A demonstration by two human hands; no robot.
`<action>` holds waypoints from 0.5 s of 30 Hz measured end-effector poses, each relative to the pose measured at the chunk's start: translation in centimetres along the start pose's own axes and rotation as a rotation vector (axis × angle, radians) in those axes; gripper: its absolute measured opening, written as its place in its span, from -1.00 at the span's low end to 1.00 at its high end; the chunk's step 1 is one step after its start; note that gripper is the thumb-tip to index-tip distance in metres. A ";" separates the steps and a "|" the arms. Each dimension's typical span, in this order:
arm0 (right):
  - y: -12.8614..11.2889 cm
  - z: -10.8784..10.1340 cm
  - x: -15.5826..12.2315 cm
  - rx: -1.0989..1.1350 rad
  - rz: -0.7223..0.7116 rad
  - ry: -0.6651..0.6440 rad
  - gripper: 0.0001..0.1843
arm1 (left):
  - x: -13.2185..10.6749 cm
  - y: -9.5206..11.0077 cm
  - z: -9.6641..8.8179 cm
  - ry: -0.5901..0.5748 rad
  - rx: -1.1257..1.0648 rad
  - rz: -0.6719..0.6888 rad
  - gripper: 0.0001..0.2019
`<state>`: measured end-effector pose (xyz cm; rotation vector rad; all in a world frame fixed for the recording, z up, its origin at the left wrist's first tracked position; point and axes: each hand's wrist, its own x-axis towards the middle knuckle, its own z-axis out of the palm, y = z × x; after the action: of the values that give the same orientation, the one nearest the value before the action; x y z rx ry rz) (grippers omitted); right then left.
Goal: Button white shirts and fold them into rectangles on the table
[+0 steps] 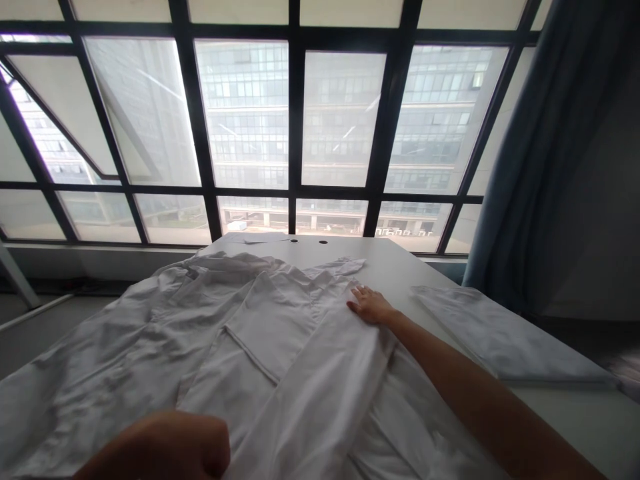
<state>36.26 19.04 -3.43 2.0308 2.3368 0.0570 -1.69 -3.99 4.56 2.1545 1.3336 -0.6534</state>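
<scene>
A white long-sleeved coat or shirt (pixel 140 333) lies spread and creased across the table, with a stitched patch pocket (pixel 255 340) near the middle. One long sleeve (pixel 320 393) is folded across its front. My right hand (pixel 370 305) rests flat on the upper end of that sleeve, fingers apart and holding nothing. My left hand (pixel 165 447) sits at the bottom edge of the view over the cloth, curled into a fist. Its fingers are hidden, so I cannot tell whether it grips the fabric.
The white table (pixel 400 267) has several dark round holes near its far edge. A flat, grey-mottled folded cloth (pixel 505 337) lies to the right. Beyond stand a dark-framed window (pixel 295 120) and a blue-grey curtain (pixel 530 167).
</scene>
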 end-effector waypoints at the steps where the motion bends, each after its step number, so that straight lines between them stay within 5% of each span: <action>1: -0.1 0.0 -0.9 -0.006 -0.007 -0.003 -0.23 | -0.2 0.1 -0.2 -0.025 -0.011 -0.022 -0.78; 12: 2.5 1.5 -9.7 0.075 0.047 -0.004 -0.25 | -0.3 -0.8 0.9 -0.007 -0.046 0.042 -0.71; 15: 3.4 1.9 -11.1 0.108 0.067 0.024 -0.27 | -0.1 -0.2 1.0 0.197 -0.026 -0.021 -0.71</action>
<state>41.32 8.57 -5.06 2.1700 2.3338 -0.0437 -2.08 -4.61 3.83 2.2337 1.4583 -0.4381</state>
